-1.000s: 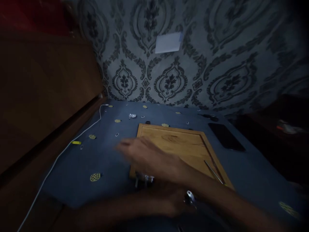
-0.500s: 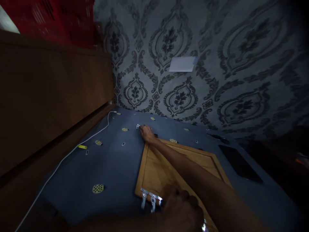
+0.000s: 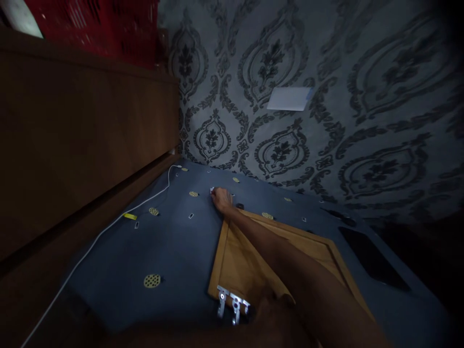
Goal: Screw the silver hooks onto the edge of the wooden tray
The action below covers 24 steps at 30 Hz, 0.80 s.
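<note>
My right hand (image 3: 222, 199) reaches across the wooden panel (image 3: 235, 251) to the patterned blue sheet. Its fingers are pinched on a small silver hinge plate (image 3: 212, 190), mostly covered by them. Near the panel's front edge, silver cabinet hinges (image 3: 236, 305) lie in a row, with their arms sticking out over the edge. Right beside them is my left hand (image 3: 273, 319), dark and partly under my right forearm. Its fingers look curled, and whatever is in them is hidden.
A white cable (image 3: 108, 224) with a yellow tag (image 3: 130, 216) runs along the wooden cabinet (image 3: 90, 116) at left. A black flat object (image 3: 373, 256) lies right of the panel. Behind is the patterned wall (image 3: 246, 130); a red basket (image 3: 119, 34) stands on the cabinet.
My right fingers have closed over the hinge plate, which showed more before. My left hand has drawn slightly under my right forearm. The whole view has shifted a little.
</note>
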Available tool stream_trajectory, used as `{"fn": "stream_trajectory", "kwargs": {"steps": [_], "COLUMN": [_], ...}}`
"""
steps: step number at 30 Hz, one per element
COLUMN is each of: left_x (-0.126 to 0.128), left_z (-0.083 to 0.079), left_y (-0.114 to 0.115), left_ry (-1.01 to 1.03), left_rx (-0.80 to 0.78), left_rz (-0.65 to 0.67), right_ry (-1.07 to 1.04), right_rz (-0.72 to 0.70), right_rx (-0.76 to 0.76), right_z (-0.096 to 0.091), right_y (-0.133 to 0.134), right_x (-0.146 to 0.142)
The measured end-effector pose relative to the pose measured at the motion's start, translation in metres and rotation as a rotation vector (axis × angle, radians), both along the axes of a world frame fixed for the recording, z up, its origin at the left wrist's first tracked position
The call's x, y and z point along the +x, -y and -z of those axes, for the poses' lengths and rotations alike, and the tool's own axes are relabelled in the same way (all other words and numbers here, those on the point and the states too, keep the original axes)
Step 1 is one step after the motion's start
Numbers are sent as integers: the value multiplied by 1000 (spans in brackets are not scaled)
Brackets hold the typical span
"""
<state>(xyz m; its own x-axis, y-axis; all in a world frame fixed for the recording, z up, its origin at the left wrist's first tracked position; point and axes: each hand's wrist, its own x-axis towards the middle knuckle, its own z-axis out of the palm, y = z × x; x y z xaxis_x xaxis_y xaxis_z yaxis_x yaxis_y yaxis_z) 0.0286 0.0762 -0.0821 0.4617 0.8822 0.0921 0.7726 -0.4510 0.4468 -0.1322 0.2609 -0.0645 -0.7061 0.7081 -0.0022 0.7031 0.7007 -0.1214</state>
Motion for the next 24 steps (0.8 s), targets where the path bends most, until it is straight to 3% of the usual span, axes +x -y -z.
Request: {"fn": "stream_trajectory", "kwargs": {"steps": [6,14,24], "left_x": [2,-4,-6], "left_z": [-16,-19,-22], "left_y": [5,20,23], "left_ry": [-213,-124,-105], "left_rx": [-139,-21,-33], "left_rz": [48,-7,6], "right_ry": [61,153,162], "right_rz": [-139,-342,-358], "right_rx": [23,31,2], "right_z": [1,2,0], "right_y": [5,26,35], "right_x": [9,20,20]}}
